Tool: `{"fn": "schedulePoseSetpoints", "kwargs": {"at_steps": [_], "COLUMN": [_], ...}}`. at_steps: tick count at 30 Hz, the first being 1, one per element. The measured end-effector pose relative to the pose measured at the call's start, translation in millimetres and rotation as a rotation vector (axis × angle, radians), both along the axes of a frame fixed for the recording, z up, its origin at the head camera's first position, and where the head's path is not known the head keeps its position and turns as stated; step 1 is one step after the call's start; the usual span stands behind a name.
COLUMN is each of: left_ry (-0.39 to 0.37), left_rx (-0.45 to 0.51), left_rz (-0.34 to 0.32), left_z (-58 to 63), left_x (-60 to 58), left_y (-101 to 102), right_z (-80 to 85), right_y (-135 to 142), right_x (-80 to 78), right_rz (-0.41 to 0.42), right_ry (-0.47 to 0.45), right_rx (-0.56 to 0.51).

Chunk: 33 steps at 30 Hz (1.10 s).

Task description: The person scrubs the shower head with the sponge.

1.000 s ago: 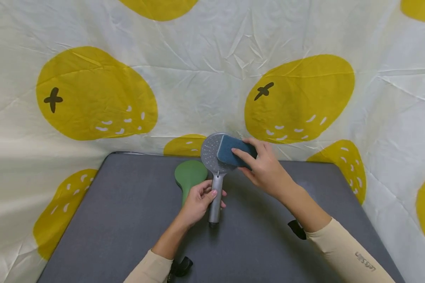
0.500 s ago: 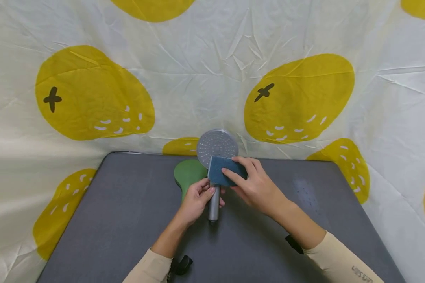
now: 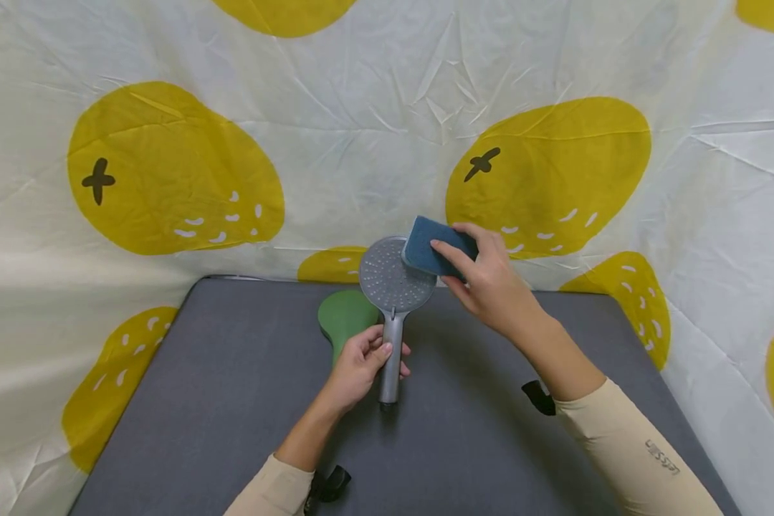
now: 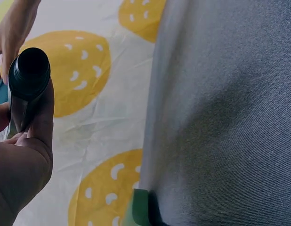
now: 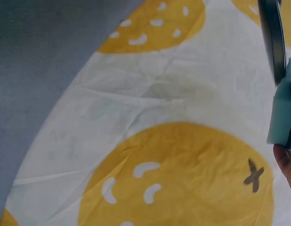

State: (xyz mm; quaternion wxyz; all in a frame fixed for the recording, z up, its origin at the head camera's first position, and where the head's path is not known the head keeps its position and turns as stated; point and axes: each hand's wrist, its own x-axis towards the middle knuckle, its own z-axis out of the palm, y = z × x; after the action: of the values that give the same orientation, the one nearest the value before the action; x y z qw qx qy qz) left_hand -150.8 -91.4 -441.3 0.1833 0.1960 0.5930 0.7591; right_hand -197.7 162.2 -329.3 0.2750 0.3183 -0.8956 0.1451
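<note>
My left hand (image 3: 359,364) grips the handle of a grey shower head (image 3: 393,279), holding it upright with its nozzle face towards me. In the left wrist view the dark open end of the handle (image 4: 31,70) points at the camera. My right hand (image 3: 495,278) pinches a blue sponge (image 3: 433,247) between thumb and fingers. The sponge overlaps the upper right rim of the nozzle face. In the right wrist view, the sponge's pale foam side (image 5: 281,115) lies against the shower head's edge (image 5: 273,40). A green paddle-shaped object (image 3: 345,315) lies behind my left hand, its lower part hidden.
A dark grey table (image 3: 245,401) spreads beneath both hands. Behind it hangs a white cloth (image 3: 361,165) printed with yellow fruit shapes, wrapping both sides. Black straps (image 3: 332,484) sit at the wrists.
My right hand has taken the sponge down from the nozzle face to the handle's neck, then up to the upper right rim. The left hand and shower head have barely moved.
</note>
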Motion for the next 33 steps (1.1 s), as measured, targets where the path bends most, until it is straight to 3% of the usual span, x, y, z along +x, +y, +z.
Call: {"fn": "schedulePoseSetpoints", "kwargs": {"at_steps": [4,8,16,23,33], "left_ry": [-0.001,-0.006,-0.007,0.011,-0.018], "left_rx": [0.006,0.016,0.027,0.037,0.018], "left_rz": [-0.007,-0.008,0.027,0.038,-0.007], "left_z": [-1.8,-3.0,-2.2,-1.2,5.2], "left_x": [0.8,0.9,-2.9,-4.8,-5.0], "left_y": [1,4,6,8,11], "right_z": [1.9,-6.9,-36.9,-54.9,-48.3], "right_y": [7,8,-8,-18,-13], "right_x": [-6.4,-3.5,24.3,44.9,52.8], "right_rz": [-0.019,-0.007,0.039,0.046,0.033], "right_ry": [-0.014,0.012,0.087,0.059,0.076], "right_rx": [-0.053,-0.052,0.054,0.12,0.185]}}
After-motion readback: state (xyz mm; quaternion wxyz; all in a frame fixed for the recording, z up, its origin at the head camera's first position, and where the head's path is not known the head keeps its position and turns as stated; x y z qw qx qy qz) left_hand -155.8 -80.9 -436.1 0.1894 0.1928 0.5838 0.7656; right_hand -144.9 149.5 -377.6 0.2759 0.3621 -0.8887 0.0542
